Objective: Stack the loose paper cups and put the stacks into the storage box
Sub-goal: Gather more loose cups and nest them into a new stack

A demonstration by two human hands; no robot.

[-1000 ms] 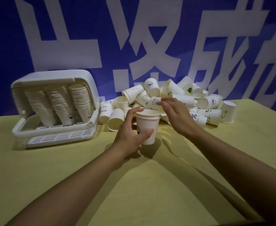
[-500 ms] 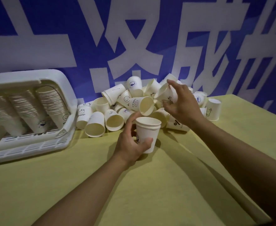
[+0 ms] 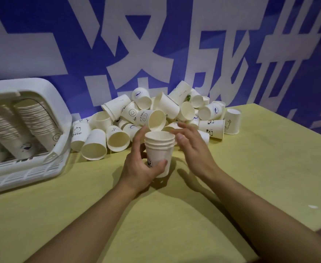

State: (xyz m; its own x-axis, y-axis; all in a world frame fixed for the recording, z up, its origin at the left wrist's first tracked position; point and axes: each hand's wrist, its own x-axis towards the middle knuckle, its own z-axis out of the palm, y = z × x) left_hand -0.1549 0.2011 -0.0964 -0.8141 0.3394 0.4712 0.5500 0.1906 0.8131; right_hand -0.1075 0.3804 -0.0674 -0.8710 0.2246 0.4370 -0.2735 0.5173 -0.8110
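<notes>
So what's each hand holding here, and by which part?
The left hand grips the cup stack around its lower side wall, thumb in front. The right hand is open beside the stack's rims and holds nothing.

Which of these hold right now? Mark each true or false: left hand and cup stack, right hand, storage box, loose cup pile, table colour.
1. The left hand grips a short stack of paper cups standing upright. True.
2. The right hand holds a cup. False: it is open and empty beside the stack's rim.
3. The storage box is empty. False: tall cup stacks lean inside it.
4. A pile of loose cups lies behind the hands. True.
5. The table is red. False: it is yellow-green.
</notes>
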